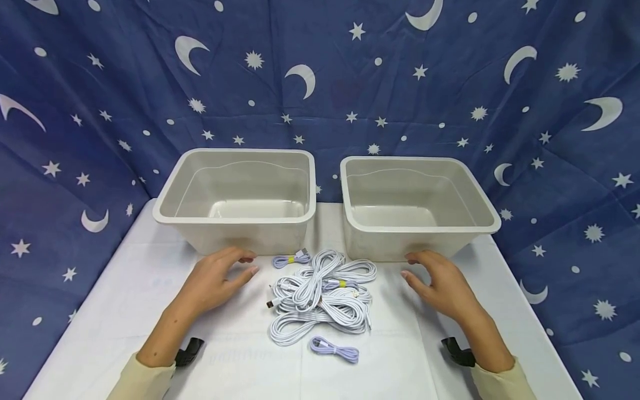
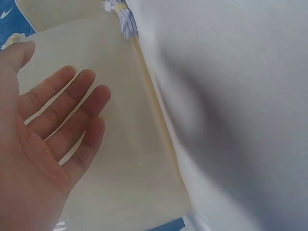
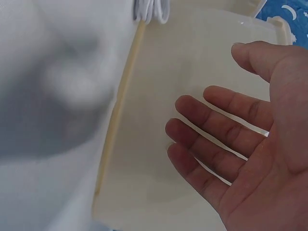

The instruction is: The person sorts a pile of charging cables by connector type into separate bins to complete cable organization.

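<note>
Between my hands lies a pile of coiled white cables in the head view. A small lavender cable bundle with a yellow tie sits behind the pile, and another lavender cable bundle with a pale tie lies in front of it. My left hand is over the table left of the pile, near the front of the left bin. On the other side, my right hand is near the front of the right bin. Both hands hold nothing, with relaxed, spread fingers, as both wrist views show.
Two pale grey plastic bins stand side by side at the back of the white-covered table, a narrow gap between them. Nothing shows inside either bin. Behind and beside the table hangs a blue curtain with moons and stars.
</note>
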The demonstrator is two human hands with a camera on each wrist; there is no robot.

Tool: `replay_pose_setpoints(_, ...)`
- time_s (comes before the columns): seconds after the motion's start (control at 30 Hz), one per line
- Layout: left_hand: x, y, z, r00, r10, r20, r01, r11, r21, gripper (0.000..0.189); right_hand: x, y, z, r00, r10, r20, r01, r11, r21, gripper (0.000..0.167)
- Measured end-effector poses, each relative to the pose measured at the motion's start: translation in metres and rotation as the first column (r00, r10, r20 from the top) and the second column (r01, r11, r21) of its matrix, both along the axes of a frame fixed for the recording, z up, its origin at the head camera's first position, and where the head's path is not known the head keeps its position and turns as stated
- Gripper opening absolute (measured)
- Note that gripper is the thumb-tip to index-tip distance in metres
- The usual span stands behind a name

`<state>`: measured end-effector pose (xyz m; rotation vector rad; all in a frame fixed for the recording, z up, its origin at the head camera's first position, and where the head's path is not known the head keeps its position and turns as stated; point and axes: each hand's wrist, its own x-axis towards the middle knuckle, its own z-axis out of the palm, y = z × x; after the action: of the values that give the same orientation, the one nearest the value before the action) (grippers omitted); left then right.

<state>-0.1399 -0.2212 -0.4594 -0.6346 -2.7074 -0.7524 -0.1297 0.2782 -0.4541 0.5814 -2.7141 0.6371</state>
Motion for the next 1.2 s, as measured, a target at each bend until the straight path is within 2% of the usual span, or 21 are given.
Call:
replay_pose_setpoints(0.2, -0.001, 0.008, 0.004, 1.0, -0.018, 0.006, 0.018, 1.0, 0.005, 0.028, 0.0, -0.01, 0.006, 1.0, 0.026, -0.006, -0.026, 1.0, 0.005, 0.037)
replay_pose_setpoints(0.4, -0.002, 0.018, 0.012, 0.998, -0.065, -0.012, 0.066, 0.998, 0.019, 0.025, 0.0, -0.019, 0.012, 0.998, 0.059, -0.01, -0.059, 0.998, 0.007, 0.037)
replay_pose_setpoints(0.53, -0.002, 0.025, 0.02, 0.993, -0.097, -0.059, 0.099, 0.995, 0.028, 0.025, 0.001, -0.025, 0.015, 0.998, 0.063, 0.007, -0.063, 0.998, 0.015, 0.038)
replay_pose_setpoints(0.67, -0.002, 0.032, 0.032, 0.982, -0.128, -0.139, 0.135, 0.99, 0.046, 0.024, 0.001, -0.032, 0.018, 0.998, 0.064, 0.028, -0.064, 0.998, 0.02, 0.039)
replay_pose_setpoints(0.8, -0.005, 0.036, 0.042, 0.96, -0.148, -0.24, 0.169, 0.983, 0.069, 0.021, 0.0, -0.038, 0.019, 0.996, 0.076, 0.042, -0.078, 0.997, 0.029, 0.038)
replay_pose_setpoints(0.9, -0.009, 0.038, 0.048, 0.934, -0.143, -0.327, 0.18, 0.98, 0.083, 0.018, -0.001, -0.043, 0.019, 0.994, 0.1, 0.049, -0.102, 0.994, 0.035, 0.035)
replay_pose_setpoints(0.97, -0.012, 0.037, 0.05, 0.911, -0.131, -0.392, 0.182, 0.979, 0.096, 0.016, -0.002, -0.046, 0.019, 0.992, 0.119, 0.053, -0.121, 0.992, 0.036, 0.033)
replay_pose_setpoints(1.03, -0.015, 0.036, 0.052, 0.888, -0.108, -0.447, 0.174, 0.979, 0.109, 0.015, -0.003, -0.049, 0.018, 0.99, 0.134, 0.055, -0.136, 0.99, 0.044, 0.031)
replay_pose_setpoints(1.13, -0.019, 0.034, 0.055, 0.863, -0.057, -0.502, 0.142, 0.981, 0.132, 0.017, -0.004, -0.053, 0.016, 0.986, 0.153, 0.059, -0.156, 0.987, 0.047, 0.029)
replay_pose_setpoints(1.2, -0.021, 0.031, 0.057, 0.854, -0.017, -0.52, 0.106, 0.984, 0.14, 0.02, -0.005, -0.056, 0.015, 0.984, 0.167, 0.063, -0.17, 0.984, 0.046, 0.028)
